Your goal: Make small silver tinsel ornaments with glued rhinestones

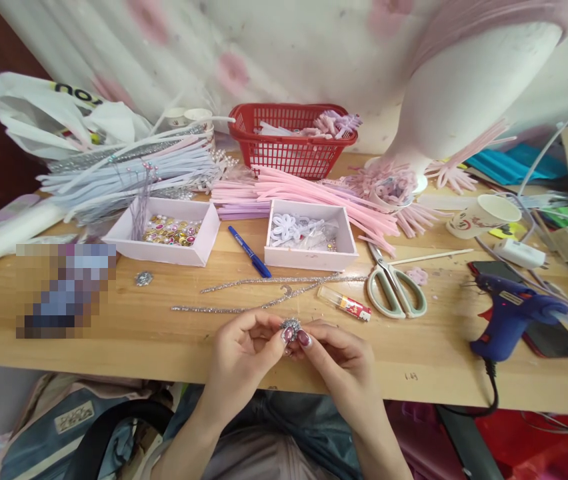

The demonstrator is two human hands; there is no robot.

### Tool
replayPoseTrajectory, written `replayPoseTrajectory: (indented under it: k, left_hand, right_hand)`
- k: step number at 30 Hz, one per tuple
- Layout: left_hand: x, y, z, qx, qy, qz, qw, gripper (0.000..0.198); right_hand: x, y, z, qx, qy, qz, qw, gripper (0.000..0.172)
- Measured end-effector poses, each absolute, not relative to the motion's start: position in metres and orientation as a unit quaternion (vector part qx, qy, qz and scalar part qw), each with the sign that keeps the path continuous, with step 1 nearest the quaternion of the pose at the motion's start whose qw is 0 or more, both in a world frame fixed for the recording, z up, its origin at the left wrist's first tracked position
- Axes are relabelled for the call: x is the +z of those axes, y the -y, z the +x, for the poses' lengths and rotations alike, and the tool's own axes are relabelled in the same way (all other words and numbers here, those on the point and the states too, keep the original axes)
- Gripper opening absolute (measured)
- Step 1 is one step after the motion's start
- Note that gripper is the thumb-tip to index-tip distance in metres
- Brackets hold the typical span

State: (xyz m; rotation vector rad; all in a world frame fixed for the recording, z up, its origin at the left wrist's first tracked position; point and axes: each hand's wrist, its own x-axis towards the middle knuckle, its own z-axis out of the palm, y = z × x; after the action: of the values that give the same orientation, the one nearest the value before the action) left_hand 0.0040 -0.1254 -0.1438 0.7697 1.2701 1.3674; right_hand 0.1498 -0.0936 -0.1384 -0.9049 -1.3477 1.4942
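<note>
Between my two hands, just above the front edge of the table, is a small silver tinsel flower [291, 325]. My left hand [249, 353] pinches it from the left, the thumb pressed on its front. From the other side my right hand [340, 353] grips it the same way, thumb tip near the other thumb. The fingertips behind it are partly hidden. Beyond the hands lie silver tinsel pipe cleaners [234, 309]. A similar silver flower [144, 278] rests on the table to the left.
Scissors [395, 287], a lighter [345, 304] and a blue pen [249, 251] lie beyond my hands. Two white boxes [309, 259] hold beads and white loops. A blue glue gun [511, 317] sits at right. Behind are pink pipe cleaners [309, 193] and a red basket [291, 155].
</note>
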Motion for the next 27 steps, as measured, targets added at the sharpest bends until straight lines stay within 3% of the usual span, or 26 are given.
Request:
replayPoseTrajectory:
  k: [13,19,27]
  left_hand:
    - [-0.133,0.125,-0.002,0.528,-0.540,0.318,0.574,0.019]
    - [-0.141,0.126,-0.002,0.561,-0.514,0.394,0.515,0.026]
    - [-0.134,0.127,0.001,0.558,-0.530,0.414,0.487,0.010]
  right_hand:
    - [-0.135,0.094,0.147,0.645,0.513,-0.347,0.448,0.013]
    - [-0.137,0.093,0.149,0.631,0.503,-0.362,0.466,0.011]
    - [-0.138,0.093,0.150,0.625,0.531,-0.363,0.443,0.012]
